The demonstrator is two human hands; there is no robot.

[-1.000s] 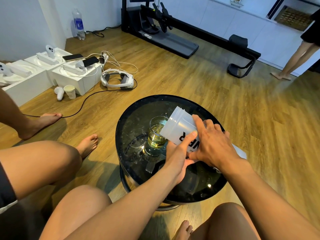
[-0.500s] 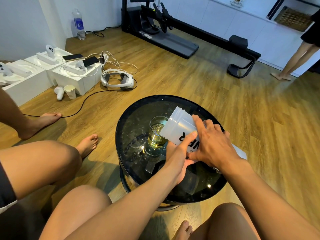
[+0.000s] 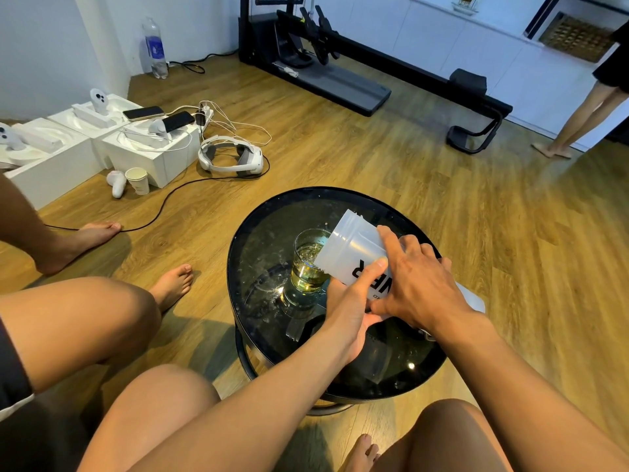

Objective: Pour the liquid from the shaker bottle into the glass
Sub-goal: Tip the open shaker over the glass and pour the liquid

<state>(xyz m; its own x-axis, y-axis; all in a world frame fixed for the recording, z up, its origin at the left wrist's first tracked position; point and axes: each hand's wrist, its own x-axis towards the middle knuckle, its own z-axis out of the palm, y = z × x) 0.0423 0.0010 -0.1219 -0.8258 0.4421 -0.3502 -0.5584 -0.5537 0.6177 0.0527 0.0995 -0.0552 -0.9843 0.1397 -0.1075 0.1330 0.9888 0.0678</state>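
A translucent white shaker bottle (image 3: pixel 350 248) with black lettering lies tipped steeply, its open mouth over the rim of a clear glass (image 3: pixel 308 264). The glass stands on a round black glass table (image 3: pixel 258 233) and holds yellowish liquid to roughly half its height. My right hand (image 3: pixel 420 284) grips the bottle from above, around its middle. My left hand (image 3: pixel 352 306) holds the bottle from below, thumb pressed on the lettering. The bottle's base is hidden behind my right hand.
A black lid-like piece (image 3: pixel 303 327) lies on the table near my left wrist. Another person's legs (image 3: pixel 78 315) are close on the left. On the floor at left are white boxes (image 3: pixel 149 151), a headset (image 3: pixel 231 158), cables and a paper cup (image 3: pixel 138 180). A person (image 3: pixel 589 107) stands far right.
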